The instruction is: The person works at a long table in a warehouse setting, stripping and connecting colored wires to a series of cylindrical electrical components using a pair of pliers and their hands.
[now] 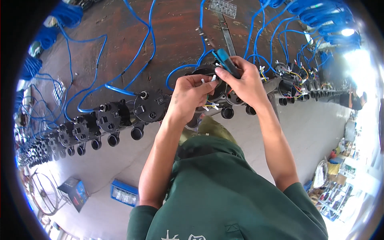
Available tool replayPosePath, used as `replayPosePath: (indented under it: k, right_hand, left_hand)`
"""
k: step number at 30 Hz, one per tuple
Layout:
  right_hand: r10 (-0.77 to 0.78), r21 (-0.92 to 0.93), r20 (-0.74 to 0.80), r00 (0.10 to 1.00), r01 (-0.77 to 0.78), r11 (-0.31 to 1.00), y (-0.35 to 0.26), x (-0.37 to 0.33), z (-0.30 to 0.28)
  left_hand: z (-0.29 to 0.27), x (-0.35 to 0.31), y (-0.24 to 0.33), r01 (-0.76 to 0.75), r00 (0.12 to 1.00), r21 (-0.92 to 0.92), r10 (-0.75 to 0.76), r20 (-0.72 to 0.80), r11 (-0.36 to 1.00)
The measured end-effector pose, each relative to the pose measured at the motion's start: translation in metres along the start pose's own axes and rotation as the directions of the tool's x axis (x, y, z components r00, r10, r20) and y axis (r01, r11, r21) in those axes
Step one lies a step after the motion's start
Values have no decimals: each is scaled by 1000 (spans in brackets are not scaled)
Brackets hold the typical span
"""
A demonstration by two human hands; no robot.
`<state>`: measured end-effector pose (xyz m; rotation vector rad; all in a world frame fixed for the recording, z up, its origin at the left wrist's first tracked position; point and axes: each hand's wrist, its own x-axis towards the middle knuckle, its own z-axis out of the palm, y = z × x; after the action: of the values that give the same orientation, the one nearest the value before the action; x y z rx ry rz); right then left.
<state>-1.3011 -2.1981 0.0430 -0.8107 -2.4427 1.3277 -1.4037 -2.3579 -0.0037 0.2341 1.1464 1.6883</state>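
My right hand (pixel 246 82) is closed round a hand tool with teal and black grips (pixel 226 60); its narrow, dark metal end points up and away from me. Close beside it, my left hand (pixel 191 96) pinches a thin wire with a white connector (pixel 213 77) at its end. Both hands are over an open black round housing (pixel 218 93) at the table's near edge, mostly hidden behind my fingers. More white connectors (pixel 215 106) on coloured wires hang below my left fingers. A blue cable (pixel 173 76) loops in behind the housing.
Black round housings (pixel 150 107) line the table edge on my left. On the right, other housings (pixel 289 82) show loose coloured wires. Blue cables (pixel 150 30) cross the dark tabletop (pixel 100 24). A blue crate (pixel 124 193) stands on the floor.
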Motion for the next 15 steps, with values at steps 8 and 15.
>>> replayPosePath:
  k: [8, 15]
  right_hand:
    - [16, -79, 139, 990, -5, 997, -16, 16, 2]
    - [-19, -95, 175, 984, 36, 995, -19, 24, 9]
  left_hand:
    - [-7, -3, 1, 41, 999, -99, -39, 15, 994]
    - [-17, -7, -8, -28, 997, -182, 42, 72, 983]
